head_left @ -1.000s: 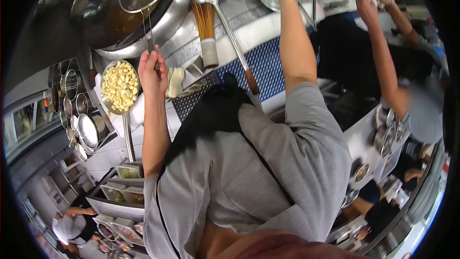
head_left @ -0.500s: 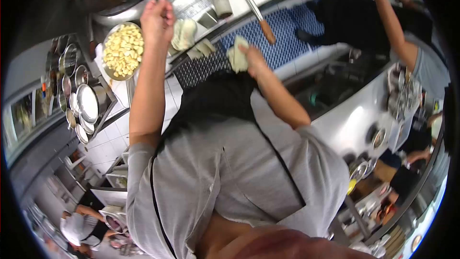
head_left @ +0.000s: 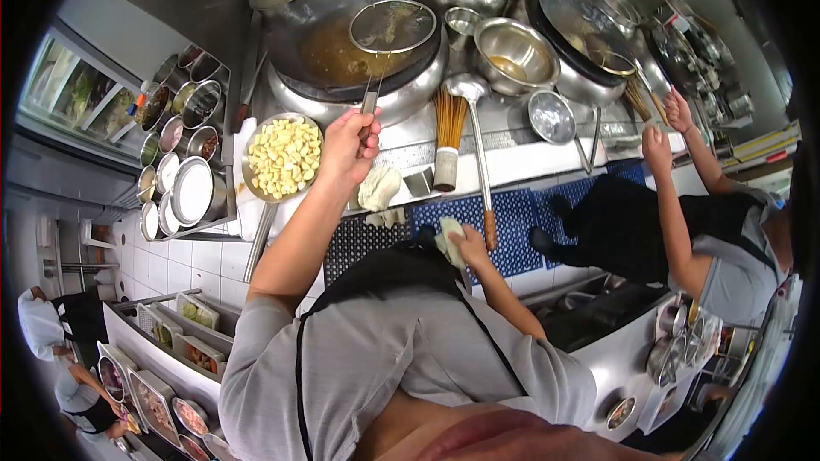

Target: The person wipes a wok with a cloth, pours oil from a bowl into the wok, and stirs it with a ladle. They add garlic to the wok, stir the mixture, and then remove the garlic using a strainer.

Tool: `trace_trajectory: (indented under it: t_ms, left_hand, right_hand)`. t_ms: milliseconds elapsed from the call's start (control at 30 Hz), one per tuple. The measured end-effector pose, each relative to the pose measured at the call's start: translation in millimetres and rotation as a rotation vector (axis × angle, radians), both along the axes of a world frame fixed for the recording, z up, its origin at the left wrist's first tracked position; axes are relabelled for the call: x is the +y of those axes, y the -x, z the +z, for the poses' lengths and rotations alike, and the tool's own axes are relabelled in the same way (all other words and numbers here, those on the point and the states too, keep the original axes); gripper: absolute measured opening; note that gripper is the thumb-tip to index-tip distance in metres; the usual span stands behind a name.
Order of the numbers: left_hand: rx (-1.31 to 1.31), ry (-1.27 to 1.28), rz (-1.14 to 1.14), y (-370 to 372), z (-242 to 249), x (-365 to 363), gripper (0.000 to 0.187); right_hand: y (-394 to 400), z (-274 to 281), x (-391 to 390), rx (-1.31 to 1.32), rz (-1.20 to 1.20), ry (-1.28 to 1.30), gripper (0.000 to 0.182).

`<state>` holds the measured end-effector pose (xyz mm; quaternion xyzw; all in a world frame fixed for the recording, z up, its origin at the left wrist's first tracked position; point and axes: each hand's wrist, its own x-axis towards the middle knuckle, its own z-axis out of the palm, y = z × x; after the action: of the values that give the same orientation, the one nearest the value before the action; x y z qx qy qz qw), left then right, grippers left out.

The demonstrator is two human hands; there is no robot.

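- Strainer (head_left: 393,27) up front, its round mesh hanging over the right part of the big dark wok (head_left: 286,44); whether the rim touches the wok, you can't tell from here.
- Left hand (head_left: 350,143) is on it, fingers wrapped firmly around the narrow handle, knuckles up, just off the near edge of the wok.
- Brown liquid (head_left: 333,53) sits down in that wok, partly covered by the mesh.
- Right hand (head_left: 470,245) now, low and close to the black apron (head_left: 389,277): fingers closed on a pale folded cloth (head_left: 450,242), the cloth poking out to the left.
- Pale yellow pieces (head_left: 284,156) heap up left of the left forearm, filling a long-handled pan (head_left: 261,239), its handle pointing back toward the person.
- Crumpled cloth (head_left: 380,188) lies just below the left hand, by the near edge of the steel surface (head_left: 504,126).
- Brush (head_left: 448,138) next, bristles away from the person, and right beside it a ladle (head_left: 469,87), its wooden handle end reaching near the right hand.
- Steel bowl (head_left: 517,36) beyond the ladle, some yellowish liquid inside.
- Far right, a co-worker (head_left: 726,248) in grey has both hands raised in front of a second wok (head_left: 581,21).
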<state>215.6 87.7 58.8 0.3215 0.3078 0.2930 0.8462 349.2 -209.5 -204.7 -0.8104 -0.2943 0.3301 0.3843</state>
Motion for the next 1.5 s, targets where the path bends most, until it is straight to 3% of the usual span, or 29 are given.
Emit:
trace_trajectory:
  t_ms: [67,133,233,333,400,467,567,600,667,800,900,933,1000,1067,1100,1133,1167,1200,1233,1267,1300,1333,1400,1433,1467,1500]
  left_hand:
    - [0.003,-0.024,0.008,-0.4,21.8,13.2,0.013]
    - [0.008,-0.118,-0.007,-5.1,50.2,42.2,0.013]
    - [0.116,-0.397,0.033,-27.0,122.9,97.2,0.018]
    - [0.241,-0.756,0.178,-71.5,196.1,168.9,0.014]
    - [0.513,-1.137,0.233,-100.4,237.8,232.8,0.011]
    - [0.898,-1.532,0.566,-131.6,283.8,222.9,0.017]
    - [1.127,-1.960,1.035,-191.5,287.8,341.8,0.019]
    - [1.208,-1.947,1.012,-214.4,287.3,361.2,0.018]
    - [1.372,-1.916,0.953,-251.0,278.2,388.0,0.017]
    - [1.628,-2.197,0.462,-288.2,212.2,406.6,0.021]
    - [1.667,-2.134,0.286,-271.2,185.7,404.0,0.022]
    - [1.721,-2.060,0.335,-261.7,191.9,386.8,0.021]
    - [1.669,-1.994,0.406,-221.6,207.4,354.6,0.022]
    - [1.649,-1.855,0.520,-179.8,194.2,374.2,0.022]
    - [1.491,-1.989,0.633,-141.6,183.6,354.2,0.026]
    - [1.353,-1.974,0.726,-122.0,183.1,286.2,0.029]
    - [0.850,-1.617,0.654,-93.1,159.3,271.7,0.025]
    - [0.421,-1.204,0.551,-59.0,138.8,262.6,0.022]
    - [0.393,-1.101,0.526,-40.8,137.8,202.2,0.018]
    - [0.388,-0.927,0.504,-21.3,126.5,160.9,0.020]
    - [0.265,-0.853,0.484,-8.7,112.0,124.0,0.020]
    - [0.144,-0.764,0.449,2.1,93.6,93.3,0.021]
    - [0.050,-0.586,0.376,23.0,59.3,46.9,0.022]
    - [-0.005,-0.506,0.311,37.1,38.7,31.0,0.023]
    - [-0.065,-0.426,0.243,46.0,19.8,21.2,0.024]
    - [-0.045,-0.426,0.203,57.4,3.5,13.1,0.026]
  right_hand:
    - [-3.8,-3.1,-30.4,-0.134,0.033,0.130,0.034]
    - [-10.1,-46.5,-64.3,-0.115,-0.020,0.262,0.033]
    - [-17.3,-30.2,-94.9,0.108,-0.196,0.238,0.038]
    - [-40.1,-30.1,-110.0,0.147,-0.214,0.498,0.038]
    - [-46.1,-44.6,-128.2,0.213,-0.369,0.453,0.046]
    - [-44.1,-51.8,-149.4,-0.003,-0.389,0.197,0.050]
    - [-63.8,-148.6,-210.1,-0.043,-0.294,0.374,0.044]
    - [-63.9,-167.8,-229.6,-0.022,-0.300,0.420,0.043]
    - [-62.3,-150.1,-233.8,0.004,-0.396,0.430,0.044]
    - [-56.8,-120.8,-231.9,0.083,-0.595,0.345,0.048]
    - [-47.1,-128.3,-234.9,0.022,-0.557,0.291,0.050]
    - [-46.4,-149.7,-240.0,-0.097,-0.447,0.284,0.051]
    - [-41.7,-204.9,-254.9,-0.610,-0.112,0.210,0.053]
    - [-45.8,-196.1,-243.3,-0.670,-0.008,0.159,0.053]
    - [-50.9,-166.1,-229.0,-0.459,-0.035,0.163,0.054]
    - [-46.8,-145.8,-207.5,-0.165,-0.184,0.245,0.076]
    - [-46.2,-199.6,-218.3,-0.166,-0.131,0.385,0.083]
    - [-50.4,-184.2,-199.8,0.135,-0.287,0.537,0.082]
    - [-46.0,-160.4,-184.7,0.075,-0.314,0.647,0.081]
    - [-38.7,-164.7,-181.6,-0.096,-0.215,0.523,0.082]
    - [-37.2,-164.4,-175.6,-0.057,-0.141,0.365,0.071]
    - [-15.8,-64.7,-133.8,0.404,-0.574,0.181,0.053]
    - [12.4,-77.1,-125.1,0.501,-0.802,0.019,0.045]
    - [23.8,-78.0,-124.9,0.344,-0.799,0.144,0.027]
    - [28.4,-124.3,-139.5,0.325,-0.706,0.218,0.030]
    - [45.8,-63.8,-126.9,0.169,-0.750,0.423,0.054]
